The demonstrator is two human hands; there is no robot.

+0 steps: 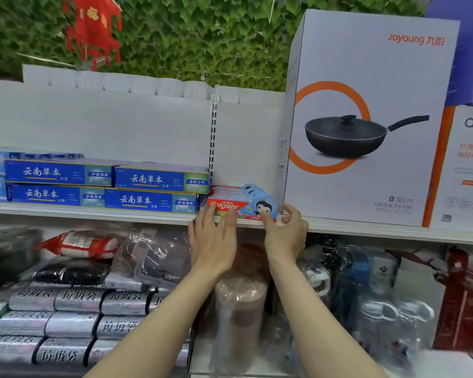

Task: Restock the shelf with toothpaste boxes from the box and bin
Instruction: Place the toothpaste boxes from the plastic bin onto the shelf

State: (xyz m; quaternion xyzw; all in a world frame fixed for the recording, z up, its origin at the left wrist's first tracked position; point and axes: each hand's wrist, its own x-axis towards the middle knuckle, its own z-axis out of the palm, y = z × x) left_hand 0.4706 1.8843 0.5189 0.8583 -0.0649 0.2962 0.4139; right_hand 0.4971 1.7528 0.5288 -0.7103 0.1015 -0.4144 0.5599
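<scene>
Step in hand, as judged: squaring a row of red Colgate toothpaste boxes (238, 205) on the shelf (93, 214), in the gap between the blue toothpaste boxes (107, 184) and the large wok carton (366, 118).

Left hand (212, 241): flat, fingers straight and together, fingertips against the left part of the front box face. Holding nothing. Right hand (286, 236): index finger extended onto the penguin picture at the right end of the same face, remaining fingers loosely curled beside the box end, thumb near the shelf edge. No grasp around anything visible.

Row position: front box at the shelf lip, several more lined up behind it, left end touching or just beside the lower blue stack, right end near the wok carton. Whether touching the carton: cannot tell.

Recommended handling:
- Push with both hands evenly, straight back, to avoid skewing the row.
- Keep pressure low on the face; light cartons likely to dent or tip.
- Keep front face flush with the blue stack's fronts.
- Watch right-hand knuckles against the wok carton; a nudge could shift it.

Supply box and bin: not in view. Lower shelf holds wrapped goods (153, 257) and rolls of bags (66, 323), not involved.
</scene>
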